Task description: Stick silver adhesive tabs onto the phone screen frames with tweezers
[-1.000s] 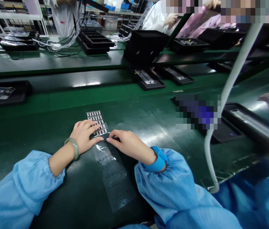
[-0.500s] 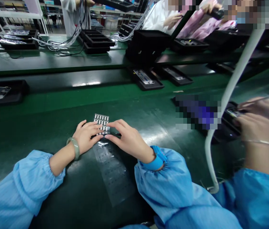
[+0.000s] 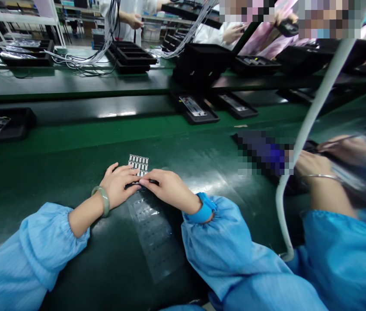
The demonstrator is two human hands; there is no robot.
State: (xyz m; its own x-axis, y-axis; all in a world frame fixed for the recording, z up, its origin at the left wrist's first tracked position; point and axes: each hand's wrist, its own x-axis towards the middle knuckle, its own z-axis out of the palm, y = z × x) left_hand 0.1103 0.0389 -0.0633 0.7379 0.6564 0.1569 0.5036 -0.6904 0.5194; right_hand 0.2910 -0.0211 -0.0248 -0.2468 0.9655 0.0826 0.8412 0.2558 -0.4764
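A clear plastic sheet (image 3: 155, 239) lies on the green work surface. White label-like stickers with dark marks (image 3: 139, 161) stand in rows on its far end, while the near part bears only small dark spots. My left hand (image 3: 118, 183) rests flat over the left side of the rows, fingers stretched out and holding it down. At the lower edge of the rows, my right hand (image 3: 163, 185) has thumb and forefinger pressed together in a pinch, close to my left fingertips. Whatever is between them is too small to make out.
A white bent tube (image 3: 302, 138) rises on the right. Beyond it a co-worker's hands (image 3: 315, 166) work over a dark tray. Black trays with device parts (image 3: 192, 108) lie further back, near a stack of black boxes (image 3: 202, 62) and loose cables (image 3: 85, 62).
My right thumb and forefinger have closed together, and the hand has shifted slightly left. My left hand stays put. The co-worker's hands on the right have moved left.
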